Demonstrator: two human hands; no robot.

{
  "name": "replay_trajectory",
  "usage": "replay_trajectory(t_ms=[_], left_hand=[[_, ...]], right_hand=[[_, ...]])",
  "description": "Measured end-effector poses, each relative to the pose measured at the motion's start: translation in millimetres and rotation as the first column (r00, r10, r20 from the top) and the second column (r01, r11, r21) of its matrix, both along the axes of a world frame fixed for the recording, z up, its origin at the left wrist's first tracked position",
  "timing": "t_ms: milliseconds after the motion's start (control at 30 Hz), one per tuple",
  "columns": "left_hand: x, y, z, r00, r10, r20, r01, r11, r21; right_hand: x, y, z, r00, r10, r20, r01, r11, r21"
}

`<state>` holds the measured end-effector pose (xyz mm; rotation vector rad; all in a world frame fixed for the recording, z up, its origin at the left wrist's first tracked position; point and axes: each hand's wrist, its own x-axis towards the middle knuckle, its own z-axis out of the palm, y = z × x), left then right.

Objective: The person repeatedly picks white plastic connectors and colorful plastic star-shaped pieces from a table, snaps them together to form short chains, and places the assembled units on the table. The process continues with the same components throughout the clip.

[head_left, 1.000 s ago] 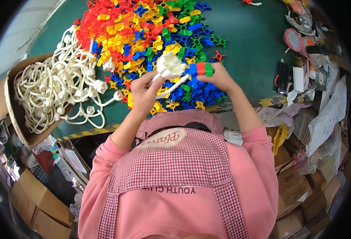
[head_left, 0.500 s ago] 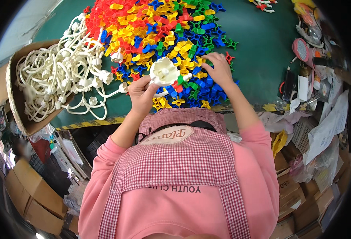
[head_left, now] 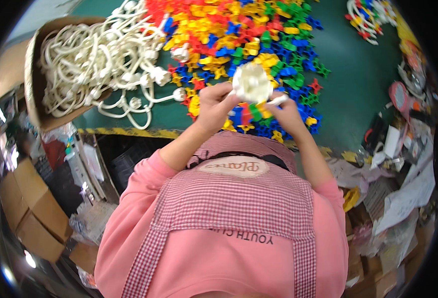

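Observation:
My left hand (head_left: 215,107) is closed around the base of a white scalloped plastic cup (head_left: 253,83), whose open side faces up. Beneath the cup, small red and green pieces (head_left: 249,114) sit close together between my two hands. My right hand (head_left: 289,116) pinches a small yellow plastic piece (head_left: 265,110), partly hidden by the fingers. Right at those fingertips a white knobbed end (head_left: 278,100) sticks out. Beyond both hands spreads a heap of small pronged plastic pieces (head_left: 229,44) in red, yellow, green and blue.
At the left, a cardboard box (head_left: 34,74) holds many white flexible tubes (head_left: 87,64) that spill onto the green table (head_left: 348,99). A few tubes with coloured pieces (head_left: 365,22) lie far right. Scissors (head_left: 373,133), a pink round-headed item (head_left: 399,97) and plastic bags crowd the right edge.
My right hand has left the heap and come to the white end beside my left hand. The view has shifted, so the table's things appear farther right and higher.

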<state>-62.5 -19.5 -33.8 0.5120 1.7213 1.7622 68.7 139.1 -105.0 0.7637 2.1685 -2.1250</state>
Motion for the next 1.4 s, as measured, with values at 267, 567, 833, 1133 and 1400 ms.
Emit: replay_trajectory(t_ms=[267,567,833,1133,1400], left_hand=[[-36,-62,-44,0.810,-0.065,-0.583,-0.232,0.878,-0.419],[-101,-195,-135,0.678,-0.689,-0.254,-0.318,0.036,-0.947],[-94,-107,-4,0.418,-0.226,-0.880,-0.499,0.753,-0.430],[-48,-57,17,0.558,-0.127,-0.820,-0.252,0.916,-0.313],[-19,-27,7,0.728,-0.107,-0.677,-0.121,0.952,-0.280]], right_hand=[[93,155,-111,0.379,-0.922,-0.078,0.797,0.368,-0.479],[143,197,-129,0.446,-0.895,0.016,0.894,0.444,-0.063],[24,76,-71,0.984,-0.176,-0.034,0.124,0.532,0.838],[55,119,-78,0.808,-0.588,-0.041,0.322,0.381,0.867],[53,124,-83,0.834,-0.524,0.172,0.219,0.601,0.768]])
